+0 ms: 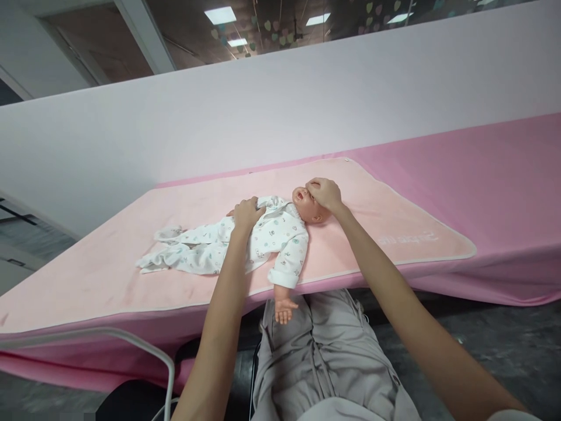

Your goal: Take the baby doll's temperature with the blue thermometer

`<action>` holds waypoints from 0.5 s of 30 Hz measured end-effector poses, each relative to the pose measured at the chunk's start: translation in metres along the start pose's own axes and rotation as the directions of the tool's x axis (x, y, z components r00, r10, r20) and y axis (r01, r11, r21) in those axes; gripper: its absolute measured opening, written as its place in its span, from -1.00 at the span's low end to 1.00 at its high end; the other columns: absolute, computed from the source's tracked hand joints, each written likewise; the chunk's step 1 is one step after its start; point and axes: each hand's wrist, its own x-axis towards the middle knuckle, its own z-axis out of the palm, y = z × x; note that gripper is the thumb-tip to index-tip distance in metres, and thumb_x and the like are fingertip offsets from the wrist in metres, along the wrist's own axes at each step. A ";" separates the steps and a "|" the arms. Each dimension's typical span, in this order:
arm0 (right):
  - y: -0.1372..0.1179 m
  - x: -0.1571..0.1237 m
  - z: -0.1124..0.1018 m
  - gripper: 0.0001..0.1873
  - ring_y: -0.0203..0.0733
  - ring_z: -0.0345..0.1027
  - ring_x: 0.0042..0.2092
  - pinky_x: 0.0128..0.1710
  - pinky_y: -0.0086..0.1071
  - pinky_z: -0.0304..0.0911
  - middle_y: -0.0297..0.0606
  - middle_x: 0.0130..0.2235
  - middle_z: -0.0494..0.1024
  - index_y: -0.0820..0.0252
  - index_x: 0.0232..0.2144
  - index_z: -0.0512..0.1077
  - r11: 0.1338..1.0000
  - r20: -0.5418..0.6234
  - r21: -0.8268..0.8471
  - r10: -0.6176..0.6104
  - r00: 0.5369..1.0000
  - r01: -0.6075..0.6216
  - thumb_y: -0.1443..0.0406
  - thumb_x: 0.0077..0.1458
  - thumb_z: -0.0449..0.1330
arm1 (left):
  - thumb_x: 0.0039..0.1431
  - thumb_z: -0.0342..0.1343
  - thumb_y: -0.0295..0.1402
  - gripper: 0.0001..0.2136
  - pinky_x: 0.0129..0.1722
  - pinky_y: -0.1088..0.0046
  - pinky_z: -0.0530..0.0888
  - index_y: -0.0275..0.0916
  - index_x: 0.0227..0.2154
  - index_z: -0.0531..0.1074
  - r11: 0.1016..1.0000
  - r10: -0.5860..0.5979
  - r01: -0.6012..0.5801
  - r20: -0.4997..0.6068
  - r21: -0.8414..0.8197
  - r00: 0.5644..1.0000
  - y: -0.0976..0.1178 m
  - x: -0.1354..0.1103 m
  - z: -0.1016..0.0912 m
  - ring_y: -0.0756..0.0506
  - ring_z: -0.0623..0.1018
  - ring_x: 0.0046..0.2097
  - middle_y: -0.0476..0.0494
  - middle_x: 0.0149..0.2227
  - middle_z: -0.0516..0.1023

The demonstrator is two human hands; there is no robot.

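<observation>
Lifelike baby doll in a white long-sleeved printed cotton outfit point(276, 231) lies on its back on a pale peach mat with white edging point(372, 199), over a bench draped in glossy pink cloth point(482, 181). Head to the right, legs to the left. Smooth bald reddish-tan head, mouth wide open, red inside. Outfit has small grey-green motifs, folded white cuff on near sleeve; leg ends look flat and crumpled. Near arm hangs over bench edge, fingers spread, above the person's grey drawstring trousers point(328, 356). Left hand point(248, 213) lies on doll's far side at torso, thumb spread from fingers; cannot tell if it grips. Right hand point(324, 192) touches doll's upper face, fingers curled and narrow; cannot tell if anything is pinched.
</observation>
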 end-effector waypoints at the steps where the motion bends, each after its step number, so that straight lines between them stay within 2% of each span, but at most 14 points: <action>1: 0.002 0.001 -0.001 -0.75 -0.18 0.36 -0.21 -0.24 -0.38 0.17 -0.33 -0.28 0.56 0.07 -0.42 0.50 1.000 0.000 0.021 0.020 1.000 -0.020 0.18 0.00 0.03 | 0.05 -0.10 -0.18 -0.68 -0.13 0.22 0.31 -0.20 -0.19 0.36 1.000 0.000 0.000 -0.003 0.002 1.000 0.000 0.000 0.000 -0.26 0.44 -0.09 -0.24 -0.22 0.49; 5: 0.013 0.008 0.001 -0.75 -0.19 0.36 -0.22 -0.22 -0.37 0.18 -0.36 -0.31 0.55 0.07 -0.43 0.49 0.982 0.002 0.142 0.127 0.992 -0.126 0.14 -0.04 0.06 | 0.05 -0.10 -0.17 -0.68 -0.13 0.21 0.31 -0.18 -0.18 0.35 1.000 -0.004 0.005 -0.014 0.007 1.000 -0.001 0.002 0.003 -0.27 0.45 -0.10 -0.23 -0.22 0.49; 8: 0.022 0.015 0.004 -0.67 -0.17 0.36 -0.25 -0.21 -0.35 0.21 -0.31 -0.35 0.54 0.14 -0.47 0.46 0.903 0.052 0.317 0.288 0.956 -0.289 0.05 -0.06 0.06 | 0.04 -0.11 -0.17 -0.67 -0.12 0.21 0.31 -0.20 -0.18 0.35 1.000 0.012 -0.012 -0.017 0.010 1.000 -0.002 0.003 0.004 -0.27 0.45 -0.11 -0.24 -0.24 0.49; 10: 0.027 0.017 0.005 -0.63 -0.14 0.37 -0.26 -0.21 -0.34 0.24 -0.26 -0.36 0.54 0.18 -0.47 0.44 0.776 0.153 0.478 0.389 0.908 -0.413 0.02 -0.06 0.06 | 0.04 -0.11 -0.18 -0.67 -0.12 0.21 0.31 -0.21 -0.18 0.35 1.000 0.019 -0.019 -0.015 0.009 1.000 -0.002 0.003 0.004 -0.27 0.46 -0.11 -0.24 -0.25 0.49; 11: 0.027 0.017 0.004 -0.62 -0.13 0.38 -0.26 -0.21 -0.33 0.26 -0.24 -0.35 0.54 0.19 -0.45 0.44 0.685 0.231 0.557 0.414 0.880 -0.469 0.02 -0.05 0.04 | 0.04 -0.11 -0.18 -0.67 -0.12 0.21 0.31 -0.21 -0.18 0.36 1.000 0.019 -0.019 -0.012 0.008 1.000 -0.002 0.003 0.004 -0.27 0.46 -0.12 -0.24 -0.26 0.49; 13: 0.028 0.012 0.004 -0.59 -0.09 0.39 -0.26 -0.22 -0.28 0.29 -0.19 -0.35 0.55 0.21 -0.40 0.44 0.479 0.416 0.667 0.397 0.818 -0.571 0.02 -0.02 -0.01 | 0.04 -0.12 -0.17 -0.66 -0.12 0.20 0.31 -0.20 -0.18 0.36 1.000 0.012 -0.012 -0.008 0.000 1.000 -0.002 0.003 0.003 -0.28 0.45 -0.11 -0.24 -0.25 0.49; 15: 0.028 0.003 0.004 -0.58 -0.06 0.40 -0.25 -0.21 -0.22 0.30 -0.17 -0.33 0.56 0.21 -0.34 0.44 0.290 0.558 0.703 0.341 0.756 -0.650 0.05 0.01 -0.06 | 0.03 -0.11 -0.16 -0.65 -0.12 0.18 0.31 -0.19 -0.17 0.35 1.000 -0.005 0.005 -0.006 -0.011 1.000 -0.002 0.002 0.003 -0.29 0.44 -0.10 -0.25 -0.22 0.48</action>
